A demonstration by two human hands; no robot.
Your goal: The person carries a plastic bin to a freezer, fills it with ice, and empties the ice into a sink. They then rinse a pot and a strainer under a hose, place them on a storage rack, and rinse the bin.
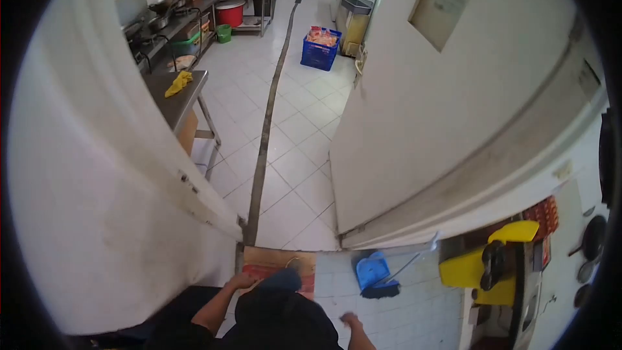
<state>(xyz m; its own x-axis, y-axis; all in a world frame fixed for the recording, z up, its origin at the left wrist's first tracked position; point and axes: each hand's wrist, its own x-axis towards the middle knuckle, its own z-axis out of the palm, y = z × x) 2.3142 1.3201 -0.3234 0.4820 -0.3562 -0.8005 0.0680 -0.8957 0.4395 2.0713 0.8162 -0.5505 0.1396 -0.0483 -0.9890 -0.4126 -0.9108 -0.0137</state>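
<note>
My left hand (242, 280) hangs low in front of my body, at the left edge of a brown and red cardboard-like sheet (275, 257) on the floor by the threshold. Whether it touches the sheet, or how its fingers are set, I cannot make out. My right hand (350, 319) hangs at my right side over white tiles, small and slightly blurred, with no object visible in it. Nearest to it is a blue dustpan (372, 271) on the floor, with a dark-bristled broom (381, 290) against it. A dark blue part of my clothing (282, 280) covers part of the sheet.
A white door (460, 91) stands open on the right; a white door panel (123, 207) fills the left. Beyond the doorway are a blue crate (317, 56), a steel table (175, 100) with a yellow cloth (179, 83), and a long floor drain (267, 123). A yellow bin (463, 269) stands right.
</note>
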